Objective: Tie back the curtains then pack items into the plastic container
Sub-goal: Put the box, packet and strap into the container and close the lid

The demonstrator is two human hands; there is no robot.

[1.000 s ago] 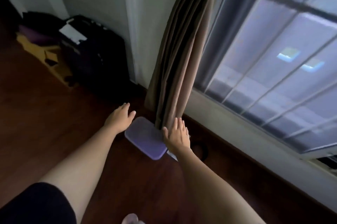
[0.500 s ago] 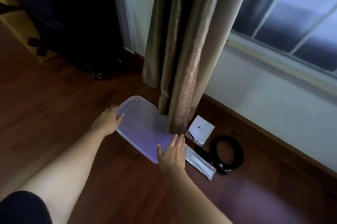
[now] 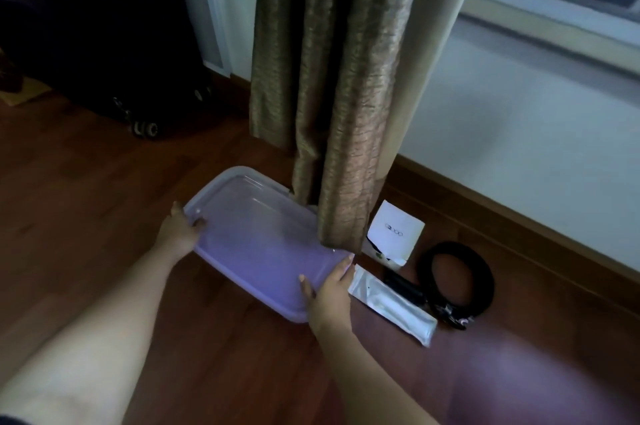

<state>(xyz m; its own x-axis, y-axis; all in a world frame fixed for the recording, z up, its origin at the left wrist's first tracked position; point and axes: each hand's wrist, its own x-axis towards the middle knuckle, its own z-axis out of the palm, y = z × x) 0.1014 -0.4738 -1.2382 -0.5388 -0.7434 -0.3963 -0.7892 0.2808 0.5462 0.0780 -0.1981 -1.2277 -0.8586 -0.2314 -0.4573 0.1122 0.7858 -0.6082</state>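
Container [image 3: 256, 241] with purple lid sitting on wood floor [image 3: 86, 210] under hanging curtain [image 3: 339, 95], hem overlapping its far right edge. Left hand [image 3: 178, 232] gripping left rim, thumb lying on lid. Right hand [image 3: 330, 293] clasping near right corner, thumb on top, fingers wrapping edge. White pouch [image 3: 393, 307], white card [image 3: 396, 234], coiled black strap [image 3: 457, 282] lying just right of container

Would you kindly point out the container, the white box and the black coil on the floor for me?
container [image 3: 256, 244]: head view, middle of its purple lid.
white box [image 3: 398, 230]: head view, its top face near the print.
black coil [image 3: 485, 281]: head view, right side of the loop.
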